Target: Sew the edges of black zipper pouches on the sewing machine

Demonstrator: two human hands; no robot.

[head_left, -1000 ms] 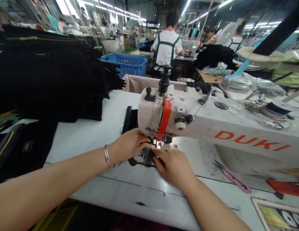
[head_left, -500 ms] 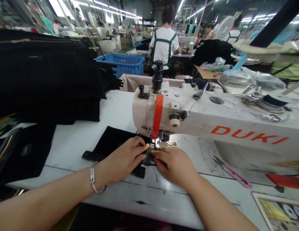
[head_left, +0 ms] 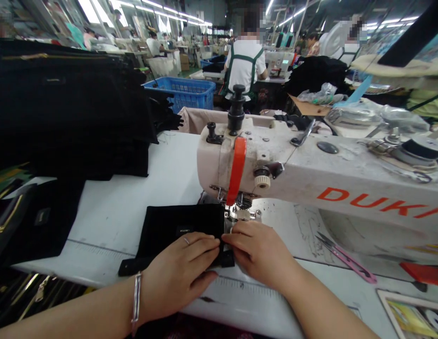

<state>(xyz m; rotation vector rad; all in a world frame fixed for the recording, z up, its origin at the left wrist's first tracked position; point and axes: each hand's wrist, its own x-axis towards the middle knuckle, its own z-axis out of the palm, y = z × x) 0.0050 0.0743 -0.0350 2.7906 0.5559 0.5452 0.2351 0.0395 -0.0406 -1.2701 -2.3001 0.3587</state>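
Observation:
A black fabric panel (head_left: pixel 162 223) with a small label lies on the machine bed, its right edge beside the presser foot (head_left: pixel 231 215) of a white sewing machine (head_left: pixel 285 169). A black strip (head_left: pixel 129 266) shows along its near edge. My left hand (head_left: pixel 185 270), with a ring and a bracelet, rests flat on the panel, fingers stretched toward its right edge. Just right of it, my right hand (head_left: pixel 261 249) pinches that edge between thumb and fingers, close in front of the foot. Part of the panel is hidden under my left hand.
Stacked black fabric pieces (head_left: pixel 70 113) rise at the left. Pink thread snips (head_left: pixel 349 261) lie right of my right hand, near a red object (head_left: pixel 423 273). Behind the machine stand a blue basket (head_left: pixel 183 92) and a person in white (head_left: pixel 245 66), back turned.
The panel has turned to lie squarer to the table edge and sits nearer me. My left hand has moved toward me and flattened over it; my right hand stays near the foot.

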